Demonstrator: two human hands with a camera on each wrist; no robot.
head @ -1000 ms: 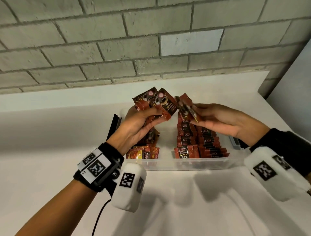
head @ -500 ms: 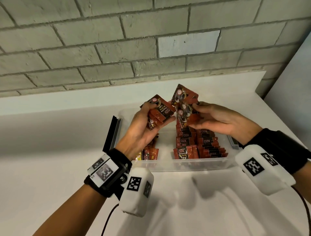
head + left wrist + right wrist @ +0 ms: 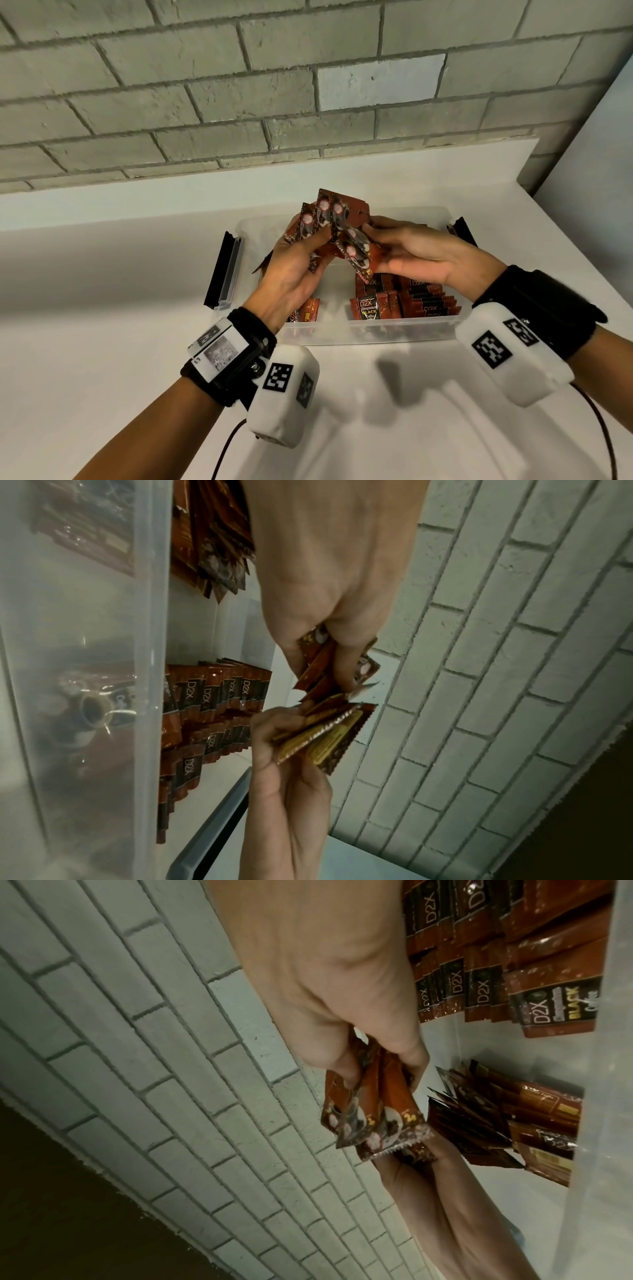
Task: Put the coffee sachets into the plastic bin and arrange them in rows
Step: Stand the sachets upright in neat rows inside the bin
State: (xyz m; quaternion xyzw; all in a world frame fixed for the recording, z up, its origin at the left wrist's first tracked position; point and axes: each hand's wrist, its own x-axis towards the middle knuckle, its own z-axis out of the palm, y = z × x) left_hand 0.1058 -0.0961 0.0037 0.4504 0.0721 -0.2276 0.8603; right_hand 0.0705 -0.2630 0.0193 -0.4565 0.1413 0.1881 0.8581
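Above the clear plastic bin [image 3: 376,330], both hands hold red-brown coffee sachets. My left hand [image 3: 313,253] grips a fanned bunch of sachets [image 3: 320,219] that stand upright. My right hand [image 3: 373,246] pinches a few more sachets [image 3: 358,251] and holds them against the left bunch. In the left wrist view the right hand's sachets [image 3: 325,737] show yellow backs. Neat rows of D2X sachets [image 3: 411,301] fill the bin's right side. A looser pile [image 3: 308,310] lies at its left, partly hidden by my left hand.
The bin sits on a white counter [image 3: 102,342] against a grey brick wall [image 3: 239,102]. A black clip strip [image 3: 226,270] lies left of the bin and another [image 3: 460,229] at its far right corner. A white panel [image 3: 599,154] stands at the right.
The two hands have come together over the bin, so the two bunches of sachets now touch and overlap. The left bunch has turned more upright.
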